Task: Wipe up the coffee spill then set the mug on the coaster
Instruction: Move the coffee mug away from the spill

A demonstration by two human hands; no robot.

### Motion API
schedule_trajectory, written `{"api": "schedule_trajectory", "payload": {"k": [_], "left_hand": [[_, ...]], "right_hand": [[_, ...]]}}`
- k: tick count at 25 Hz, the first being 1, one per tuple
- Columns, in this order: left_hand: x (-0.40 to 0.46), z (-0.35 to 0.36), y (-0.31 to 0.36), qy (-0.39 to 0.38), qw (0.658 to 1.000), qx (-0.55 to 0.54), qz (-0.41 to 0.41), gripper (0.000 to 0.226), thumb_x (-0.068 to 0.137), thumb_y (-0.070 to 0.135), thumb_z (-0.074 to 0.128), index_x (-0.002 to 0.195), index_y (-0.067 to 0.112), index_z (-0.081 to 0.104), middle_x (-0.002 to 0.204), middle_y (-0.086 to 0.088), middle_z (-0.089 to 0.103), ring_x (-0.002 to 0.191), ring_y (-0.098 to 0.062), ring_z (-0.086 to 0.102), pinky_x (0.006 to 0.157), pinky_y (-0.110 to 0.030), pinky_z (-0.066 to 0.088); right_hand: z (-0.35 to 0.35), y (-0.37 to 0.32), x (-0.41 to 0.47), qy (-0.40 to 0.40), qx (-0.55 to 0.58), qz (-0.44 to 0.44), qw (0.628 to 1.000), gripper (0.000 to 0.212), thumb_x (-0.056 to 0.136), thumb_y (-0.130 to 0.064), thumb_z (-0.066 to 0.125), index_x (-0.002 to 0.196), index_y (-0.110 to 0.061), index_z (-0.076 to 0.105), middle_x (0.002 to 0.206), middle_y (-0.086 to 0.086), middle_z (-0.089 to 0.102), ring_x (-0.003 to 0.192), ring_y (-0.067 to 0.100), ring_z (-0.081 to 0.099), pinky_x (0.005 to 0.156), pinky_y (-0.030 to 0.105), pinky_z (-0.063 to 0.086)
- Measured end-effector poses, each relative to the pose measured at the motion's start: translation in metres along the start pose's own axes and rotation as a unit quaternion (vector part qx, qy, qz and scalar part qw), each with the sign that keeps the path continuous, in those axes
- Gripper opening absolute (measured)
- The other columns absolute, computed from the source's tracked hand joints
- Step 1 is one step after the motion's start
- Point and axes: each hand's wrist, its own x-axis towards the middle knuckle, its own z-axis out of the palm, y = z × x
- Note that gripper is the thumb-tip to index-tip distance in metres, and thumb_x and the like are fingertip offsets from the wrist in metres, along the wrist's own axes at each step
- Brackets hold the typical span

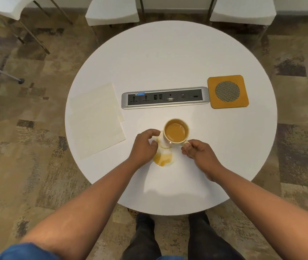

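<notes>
Mug (176,130) full, spill (163,156) at its 7 o'clock | right hand (199,152) pinches handle, left hand (145,145) loosely curled, empty | wiping not begun | next: napkins (97,121) at 9 o'clock, coaster (227,91) at 2.

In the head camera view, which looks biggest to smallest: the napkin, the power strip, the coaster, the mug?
1. Napkin
2. Power strip
3. Coaster
4. Mug

The coaster and mug look fairly close; the mug is nearer the camera, so that order is unsure.

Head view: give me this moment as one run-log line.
right hand pinches mug handle | left hand curled, empty, over spill | napkins untouched | coaster bare
</notes>
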Motion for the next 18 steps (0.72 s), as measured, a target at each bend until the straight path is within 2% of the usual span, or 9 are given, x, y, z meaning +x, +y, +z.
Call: {"api": "schedule_trajectory", "payload": {"k": [5, 9, 14, 18], "left_hand": [[0.004, 0.033, 0.04, -0.002, 0.999, -0.043, 0.033, 0.046, 0.089, -0.007, 0.05, 0.117, 0.024, 0.071, 0.114, 0.017, 0.067, 0.105, -0.009, 0.058, 0.09, -0.028, 0.049], [0.011, 0.067, 0.074, -0.035, 0.996, -0.058, 0.06, 0.051, 0.09, -0.007, 0.049, 0.121, 0.027, 0.071, 0.117, 0.019, 0.067, 0.104, 0.0, 0.059, 0.085, -0.022, 0.049], [0.018, 0.115, 0.109, -0.086, 0.992, -0.053, 0.08, 0.051, 0.091, -0.008, 0.049, 0.125, 0.024, 0.07, 0.118, 0.018, 0.066, 0.103, -0.001, 0.059, 0.082, -0.016, 0.047], [0.023, 0.152, 0.13, -0.122, 0.987, -0.045, 0.092, 0.051, 0.091, -0.008, 0.048, 0.129, 0.019, 0.068, 0.122, 0.012, 0.066, 0.101, -0.003, 0.059, 0.081, -0.015, 0.046]], "right_hand": [[-0.034, -0.005, -0.013, 0.055, 0.038, -0.006, 0.998, 0.018, 0.101, -0.032, 0.057, 0.098, -0.021, 0.072, 0.104, 0.013, 0.073, 0.104, 0.03, 0.066, 0.099, 0.044, 0.051], [-0.074, 0.001, -0.023, 0.097, 0.053, -0.007, 0.994, 0.018, 0.102, -0.033, 0.056, 0.097, -0.025, 0.072, 0.105, 0.011, 0.073, 0.107, 0.03, 0.066, 0.1, 0.044, 0.051], [-0.124, 0.018, -0.033, 0.156, 0.063, -0.002, 0.986, 0.018, 0.1, -0.035, 0.059, 0.089, -0.034, 0.073, 0.101, 0.005, 0.075, 0.104, 0.025, 0.068, 0.095, 0.039, 0.053], [-0.156, 0.038, -0.036, 0.194, 0.075, 0.003, 0.978, 0.019, 0.098, -0.034, 0.06, 0.085, -0.035, 0.073, 0.098, 0.007, 0.075, 0.1, 0.025, 0.069, 0.096, 0.043, 0.054]]}}
